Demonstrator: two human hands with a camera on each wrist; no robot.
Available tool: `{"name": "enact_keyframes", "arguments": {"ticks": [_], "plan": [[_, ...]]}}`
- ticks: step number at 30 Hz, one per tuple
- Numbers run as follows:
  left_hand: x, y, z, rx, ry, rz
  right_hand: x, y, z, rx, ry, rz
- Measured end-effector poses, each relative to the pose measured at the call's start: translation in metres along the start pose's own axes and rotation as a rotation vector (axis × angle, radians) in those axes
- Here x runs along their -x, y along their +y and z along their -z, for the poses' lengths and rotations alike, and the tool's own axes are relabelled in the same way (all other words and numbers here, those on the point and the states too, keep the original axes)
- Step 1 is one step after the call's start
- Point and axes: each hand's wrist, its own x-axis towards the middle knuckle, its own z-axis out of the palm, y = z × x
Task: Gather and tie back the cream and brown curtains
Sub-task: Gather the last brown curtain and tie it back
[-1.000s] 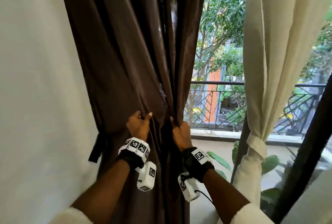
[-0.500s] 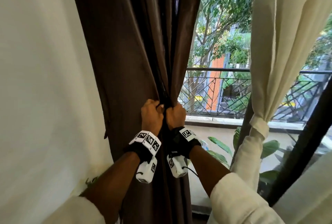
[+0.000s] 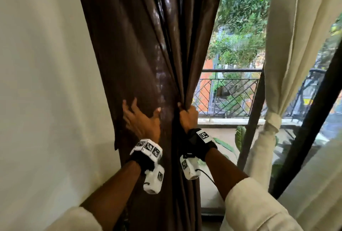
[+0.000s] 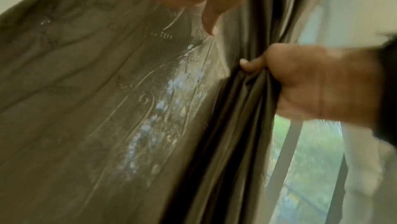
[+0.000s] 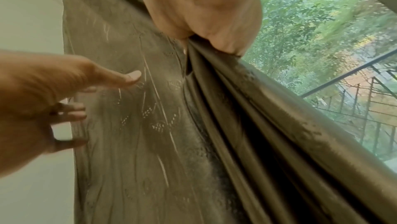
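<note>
The brown curtain (image 3: 148, 49) hangs in folds left of the window, against the pale wall. My right hand (image 3: 187, 117) grips a bunch of its gathered right-hand folds in a fist, seen too in the right wrist view (image 5: 206, 16) and the left wrist view (image 4: 300, 81). My left hand (image 3: 140, 117) lies spread with straight fingers on the flat left part of the curtain (image 5: 128, 125), near its left edge. The cream curtain (image 3: 296, 45) hangs at the right, cinched by a cream tie (image 3: 273, 120) at its waist.
A pale wall (image 3: 46, 82) fills the left side. A dark window frame post (image 3: 251, 116) and a slanted dark frame (image 3: 311, 138) stand at the right. Outside are a balcony railing (image 3: 227, 92), green plants and trees.
My left hand has let go of the bunch beside my right fist, moved left and spread open on the curtain. My right hand keeps its grip.
</note>
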Motion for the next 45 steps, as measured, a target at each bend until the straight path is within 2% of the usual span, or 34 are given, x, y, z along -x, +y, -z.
{"name": "enact_keyframes", "arguments": {"ticks": [1,3,5,6,10,13,16,18,21,23,26,28,30,33,35,37,39,40,43,45], "plan": [[-0.009,0.001,0.001,0.024,-0.019,0.139,0.002,-0.001,-0.003,-0.017,0.01,-0.016],[-0.025,0.006,0.0,0.149,-0.158,0.321,0.007,-0.005,-0.006,-0.068,0.018,-0.026],[-0.037,0.009,-0.002,0.22,-0.305,0.349,0.013,-0.009,-0.01,-0.104,0.014,-0.017],[-0.04,0.011,-0.002,0.232,-0.328,0.315,0.015,-0.01,-0.011,-0.112,0.01,-0.01],[-0.037,0.009,-0.002,0.336,-0.259,0.147,0.018,-0.012,-0.009,-0.025,0.094,-0.013],[-0.03,0.001,-0.005,0.211,-0.311,0.006,0.018,-0.015,-0.006,0.009,0.099,-0.019],[-0.02,0.002,-0.006,0.092,-0.361,-0.205,0.029,-0.025,-0.015,0.003,0.045,0.015],[-0.015,0.007,-0.006,0.048,-0.405,-0.267,0.035,-0.029,-0.025,-0.018,-0.011,0.085],[-0.016,0.011,-0.004,-0.019,-0.451,-0.317,0.036,-0.03,-0.034,-0.106,-0.096,0.03],[-0.018,0.008,-0.002,-0.069,-0.524,-0.344,0.033,-0.029,-0.035,-0.139,-0.15,0.004],[-0.016,-0.006,-0.002,-0.115,-0.716,-0.415,0.026,-0.029,-0.034,-0.12,-0.123,0.029],[-0.014,-0.014,0.003,-0.059,-0.835,-0.429,0.022,-0.027,-0.033,-0.082,-0.099,0.045],[-0.014,-0.019,0.006,0.01,-0.89,-0.445,0.02,-0.025,-0.034,-0.076,-0.1,0.047],[-0.018,-0.023,0.006,0.09,-0.922,-0.474,0.015,-0.022,-0.033,-0.017,-0.077,0.078],[-0.021,-0.027,0.006,0.173,-0.866,-0.359,0.01,-0.019,-0.032,0.004,-0.054,0.096],[-0.028,-0.032,0.005,0.269,-0.634,-0.216,0.008,-0.015,-0.033,0.005,-0.037,0.11],[-0.039,-0.038,0.001,0.187,-0.45,-0.161,0.011,-0.014,-0.037,-0.001,-0.036,0.137],[-0.044,-0.04,0.0,0.13,-0.469,-0.129,0.013,-0.013,-0.039,-0.007,-0.04,0.147],[-0.05,-0.041,-0.006,0.102,-0.712,-0.086,0.019,-0.015,-0.04,-0.033,-0.043,0.202],[-0.047,-0.039,-0.006,0.081,-0.718,-0.145,0.021,-0.016,-0.039,-0.036,-0.054,0.227]]}}
